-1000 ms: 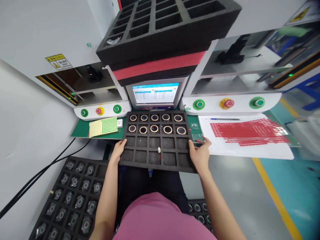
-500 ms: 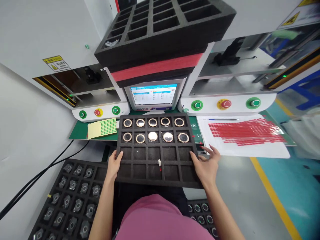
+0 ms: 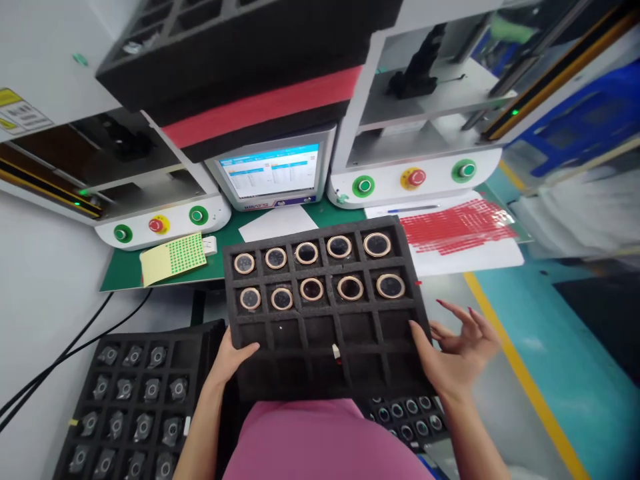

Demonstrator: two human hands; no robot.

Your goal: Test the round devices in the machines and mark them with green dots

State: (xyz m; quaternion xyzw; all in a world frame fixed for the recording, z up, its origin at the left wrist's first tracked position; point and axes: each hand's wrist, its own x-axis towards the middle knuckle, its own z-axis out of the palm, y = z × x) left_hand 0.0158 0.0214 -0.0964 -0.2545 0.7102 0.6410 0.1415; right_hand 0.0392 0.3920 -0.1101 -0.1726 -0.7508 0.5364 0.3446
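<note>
Between both hands, in front of the body, I hold a black foam tray (image 3: 320, 331) divided into square compartments. Its two far rows hold several round gold-rimmed discs (image 3: 350, 288); no discs lie in the two near rows. My left hand (image 3: 231, 360) grips the left edge, thumb on top and fingers hidden below. On the right edge, my right hand (image 3: 457, 347) has its thumb on top, some fingers beneath and others stretched outward. A small white piece (image 3: 336, 351) with a red bit sticks to a divider in the near half.
Behind the tray stand a monitor (image 3: 275, 175) and two machines with green and red buttons (image 3: 413, 178). A green bench (image 3: 225, 233) bears yellow sticker sheets (image 3: 173, 259) and red label strips (image 3: 457, 227). Foam trays of parts (image 3: 133, 393) stand low left; another (image 3: 407, 417) lies low right.
The tray has shifted right and toward me, coming off the bench edge and tilting slightly. Both hands have moved with it. The camera view has turned to the right.
</note>
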